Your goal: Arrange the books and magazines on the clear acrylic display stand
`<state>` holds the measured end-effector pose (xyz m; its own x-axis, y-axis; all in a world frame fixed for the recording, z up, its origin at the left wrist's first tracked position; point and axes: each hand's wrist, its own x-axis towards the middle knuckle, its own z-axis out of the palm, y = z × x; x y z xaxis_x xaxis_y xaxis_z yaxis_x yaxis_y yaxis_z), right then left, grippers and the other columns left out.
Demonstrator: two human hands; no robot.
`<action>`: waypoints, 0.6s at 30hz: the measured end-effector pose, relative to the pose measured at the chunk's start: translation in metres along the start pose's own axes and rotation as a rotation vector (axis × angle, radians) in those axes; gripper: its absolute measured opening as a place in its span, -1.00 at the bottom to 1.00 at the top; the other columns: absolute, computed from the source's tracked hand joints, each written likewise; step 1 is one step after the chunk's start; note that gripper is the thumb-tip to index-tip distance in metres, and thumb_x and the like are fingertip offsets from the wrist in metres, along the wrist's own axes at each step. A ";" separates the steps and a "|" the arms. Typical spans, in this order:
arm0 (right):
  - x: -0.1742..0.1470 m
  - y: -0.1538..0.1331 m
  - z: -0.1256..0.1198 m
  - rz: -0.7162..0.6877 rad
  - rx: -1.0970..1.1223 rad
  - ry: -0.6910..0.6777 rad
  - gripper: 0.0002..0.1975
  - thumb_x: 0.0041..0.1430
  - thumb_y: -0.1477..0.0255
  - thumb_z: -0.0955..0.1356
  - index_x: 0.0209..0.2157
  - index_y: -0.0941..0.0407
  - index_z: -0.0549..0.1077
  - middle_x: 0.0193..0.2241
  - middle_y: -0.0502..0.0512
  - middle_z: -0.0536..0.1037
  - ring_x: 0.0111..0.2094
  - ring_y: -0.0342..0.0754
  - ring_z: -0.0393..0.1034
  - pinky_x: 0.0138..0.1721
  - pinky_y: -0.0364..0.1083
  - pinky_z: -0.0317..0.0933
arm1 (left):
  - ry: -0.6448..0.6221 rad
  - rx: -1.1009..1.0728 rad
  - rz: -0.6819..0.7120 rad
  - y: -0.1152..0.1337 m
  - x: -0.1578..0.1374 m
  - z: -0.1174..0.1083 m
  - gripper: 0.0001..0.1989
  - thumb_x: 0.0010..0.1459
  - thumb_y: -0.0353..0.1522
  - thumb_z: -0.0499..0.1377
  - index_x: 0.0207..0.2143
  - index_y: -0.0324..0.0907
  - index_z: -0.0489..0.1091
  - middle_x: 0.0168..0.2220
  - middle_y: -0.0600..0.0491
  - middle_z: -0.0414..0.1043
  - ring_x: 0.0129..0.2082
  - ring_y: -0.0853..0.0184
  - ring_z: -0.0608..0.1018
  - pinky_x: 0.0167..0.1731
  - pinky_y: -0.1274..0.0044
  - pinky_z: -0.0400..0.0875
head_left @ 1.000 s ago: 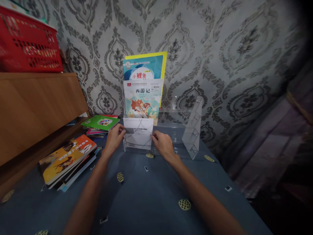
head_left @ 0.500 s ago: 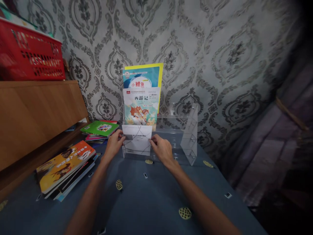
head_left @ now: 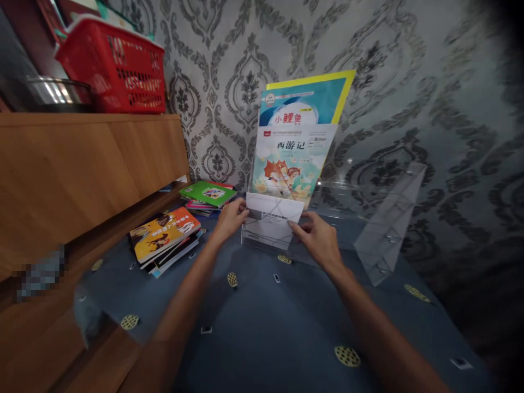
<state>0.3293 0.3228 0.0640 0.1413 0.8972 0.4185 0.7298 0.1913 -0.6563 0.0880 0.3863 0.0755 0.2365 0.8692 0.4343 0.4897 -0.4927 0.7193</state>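
Observation:
A clear acrylic book rack stands on the cloth-covered table. In its left part, a teal book with a yellow edge is at the back, and a picture book with a red-winged figure leans in front. Lowest and foremost is a white booklet with thin curved lines. My left hand pinches its left edge. On the opposite edge my right hand is closed, thumb on the front and fingers partly behind. The booklet's lower part sits at the rack's front tier.
An orange-topped pile of books lies left of my left arm. Behind it is another pile with a green book on top. A wooden cabinet at the left carries a red basket and a metal bowl. Patterned wall rises behind.
The view has swung left, so the rack, books and hands appear further right, and more cabinet shows. Both hands keep their hold on the white booklet, which looks nearly unmoved in the rack.

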 end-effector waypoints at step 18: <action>0.007 -0.004 -0.038 -0.160 0.073 -0.545 -0.56 0.00 -0.03 0.40 -0.38 0.09 0.55 -0.57 0.02 0.54 -0.59 -0.07 0.42 -0.48 -0.11 0.25 | -0.485 0.441 0.118 0.017 -0.007 -0.035 -0.69 0.03 -0.59 0.04 -0.29 -0.21 0.52 -0.36 0.05 0.53 -0.32 0.32 0.52 -0.25 0.54 0.34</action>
<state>0.3530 0.3133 0.0932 -0.3466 0.9267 0.1452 0.6628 0.3515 -0.6612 0.0651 0.3703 0.1037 0.6099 0.7819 0.1289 0.7104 -0.6115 0.3483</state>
